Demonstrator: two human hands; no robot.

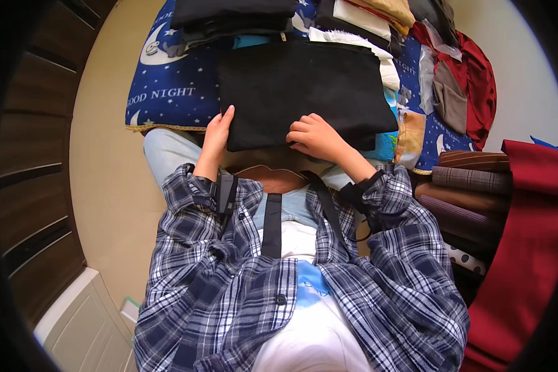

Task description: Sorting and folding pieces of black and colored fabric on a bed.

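A folded black cloth [304,87] lies flat before me, its near edge just beyond my lap. My left hand [218,133] holds its left edge, thumb on top and the fingers mostly hidden. At the near edge, right of the middle, my right hand [316,135] has its fingers curled on the cloth, gripping the edge. A stack of folded dark clothes [232,15] rests just past the cloth's far left side. White folded fabric [353,42] shows beyond its far right corner.
Beneath everything lies a blue moon-patterned mat [173,99]. Folded tan cloths [387,12] are piled at the far right, near red fabric [480,93]. Fabric rolls [471,178] and a long red cloth [514,266] lie on my right. A dark wooden cabinet [40,142] stands left.
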